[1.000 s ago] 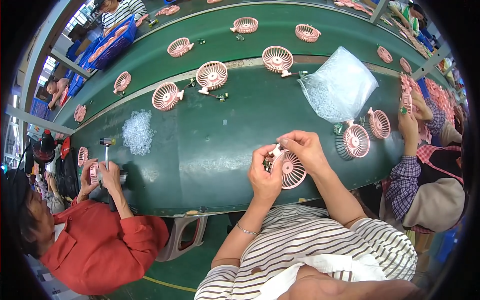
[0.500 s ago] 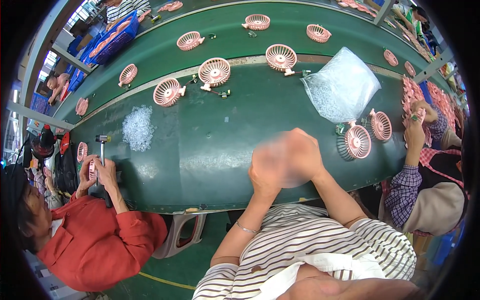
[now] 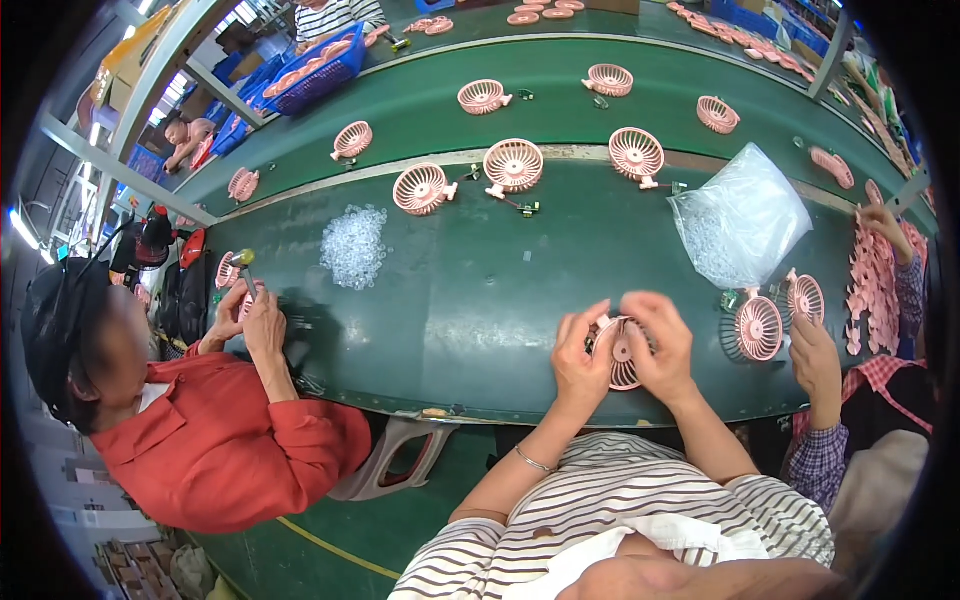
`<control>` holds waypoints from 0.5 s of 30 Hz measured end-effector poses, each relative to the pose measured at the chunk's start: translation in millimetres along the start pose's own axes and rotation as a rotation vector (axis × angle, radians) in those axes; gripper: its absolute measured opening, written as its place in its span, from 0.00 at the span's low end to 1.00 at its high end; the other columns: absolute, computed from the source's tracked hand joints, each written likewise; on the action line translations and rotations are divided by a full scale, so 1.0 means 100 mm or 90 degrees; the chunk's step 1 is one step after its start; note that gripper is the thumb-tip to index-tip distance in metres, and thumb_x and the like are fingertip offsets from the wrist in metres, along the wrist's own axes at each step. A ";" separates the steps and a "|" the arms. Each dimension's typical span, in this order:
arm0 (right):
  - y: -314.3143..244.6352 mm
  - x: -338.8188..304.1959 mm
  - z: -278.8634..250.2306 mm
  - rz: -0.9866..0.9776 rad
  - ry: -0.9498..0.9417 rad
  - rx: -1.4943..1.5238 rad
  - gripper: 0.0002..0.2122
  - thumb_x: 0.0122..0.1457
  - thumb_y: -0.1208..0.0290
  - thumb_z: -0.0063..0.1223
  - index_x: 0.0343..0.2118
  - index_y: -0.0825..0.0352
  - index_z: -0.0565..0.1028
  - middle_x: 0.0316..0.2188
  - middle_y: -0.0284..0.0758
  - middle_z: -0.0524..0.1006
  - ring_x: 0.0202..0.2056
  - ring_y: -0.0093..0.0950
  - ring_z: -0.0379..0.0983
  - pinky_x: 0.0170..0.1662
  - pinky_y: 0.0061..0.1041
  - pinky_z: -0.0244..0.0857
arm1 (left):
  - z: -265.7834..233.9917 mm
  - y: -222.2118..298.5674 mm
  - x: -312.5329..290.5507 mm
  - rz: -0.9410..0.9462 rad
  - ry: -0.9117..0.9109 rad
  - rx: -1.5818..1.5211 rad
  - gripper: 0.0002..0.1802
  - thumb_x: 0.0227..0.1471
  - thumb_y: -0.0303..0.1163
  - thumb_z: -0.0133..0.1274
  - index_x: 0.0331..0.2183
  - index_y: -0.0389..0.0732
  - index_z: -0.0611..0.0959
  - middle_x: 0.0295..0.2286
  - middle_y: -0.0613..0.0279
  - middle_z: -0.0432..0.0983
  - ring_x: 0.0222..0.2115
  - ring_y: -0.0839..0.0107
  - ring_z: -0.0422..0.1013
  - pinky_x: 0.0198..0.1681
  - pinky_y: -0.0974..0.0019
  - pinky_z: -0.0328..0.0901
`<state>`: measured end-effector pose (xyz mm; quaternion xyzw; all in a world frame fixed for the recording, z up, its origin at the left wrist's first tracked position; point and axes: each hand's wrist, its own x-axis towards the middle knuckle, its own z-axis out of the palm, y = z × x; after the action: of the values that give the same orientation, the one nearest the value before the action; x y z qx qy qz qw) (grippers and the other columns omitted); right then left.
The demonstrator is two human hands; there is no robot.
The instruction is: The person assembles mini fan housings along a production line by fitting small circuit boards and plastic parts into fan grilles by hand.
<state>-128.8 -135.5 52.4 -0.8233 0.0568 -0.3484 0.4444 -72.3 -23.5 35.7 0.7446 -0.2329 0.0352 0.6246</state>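
Note:
A round pink slatted fan housing [image 3: 624, 376] sits between my hands at the bench's near edge. My left hand [image 3: 583, 358] grips its left side, thumb along the rim. My right hand [image 3: 662, 350] is closed at its right side, thumb reaching over the slats and fingers curled above. The far rim is partly hidden by my fingers. To the right lie another pink fan housing [image 3: 759, 328] and a smaller-looking one [image 3: 804, 297], with a small green circuit board [image 3: 731, 299] beside them.
A clear bag [image 3: 745, 225] of small transparent parts lies beyond my right hand; a loose heap [image 3: 353, 247] of them is at left. Several pink housings line the far edge and green belt [image 3: 560, 110]. Left, a person in red [image 3: 230, 440] holds a hammer [image 3: 246, 268].
My hands were blurred and close together; now they are apart at the fan housing, which shows between them. The view has shifted left. The right-hand co-worker's hand now reaches a fan housing.

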 end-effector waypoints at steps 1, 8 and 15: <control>-0.01 0.04 -0.01 0.010 -0.028 0.004 0.12 0.50 0.81 0.51 0.39 0.73 0.75 0.38 0.45 0.75 0.39 0.38 0.74 0.42 0.30 0.68 | 0.00 -0.01 -0.01 0.002 0.005 0.005 0.15 0.47 0.23 0.55 0.41 0.38 0.78 0.31 0.54 0.73 0.30 0.62 0.73 0.33 0.65 0.67; 0.15 0.11 -0.16 -0.011 -0.194 0.052 0.10 0.51 0.84 0.48 0.38 0.74 0.75 0.37 0.45 0.75 0.36 0.38 0.75 0.39 0.27 0.69 | 0.10 -0.08 -0.05 -0.031 0.015 -0.046 0.12 0.48 0.26 0.56 0.37 0.35 0.77 0.31 0.55 0.74 0.31 0.66 0.72 0.35 0.66 0.67; 0.45 -0.04 -0.72 0.035 -0.109 -0.126 0.10 0.49 0.87 0.45 0.34 0.73 0.75 0.33 0.44 0.76 0.36 0.39 0.74 0.41 0.30 0.68 | -0.09 -0.09 0.28 0.015 -0.067 0.062 0.13 0.49 0.30 0.53 0.39 0.36 0.77 0.37 0.51 0.69 0.39 0.58 0.68 0.42 0.61 0.64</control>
<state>-167.5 -210.9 41.2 -0.8879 0.0757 -0.2574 0.3737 -41.7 -22.1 39.2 0.7721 -0.2722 0.0143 0.5741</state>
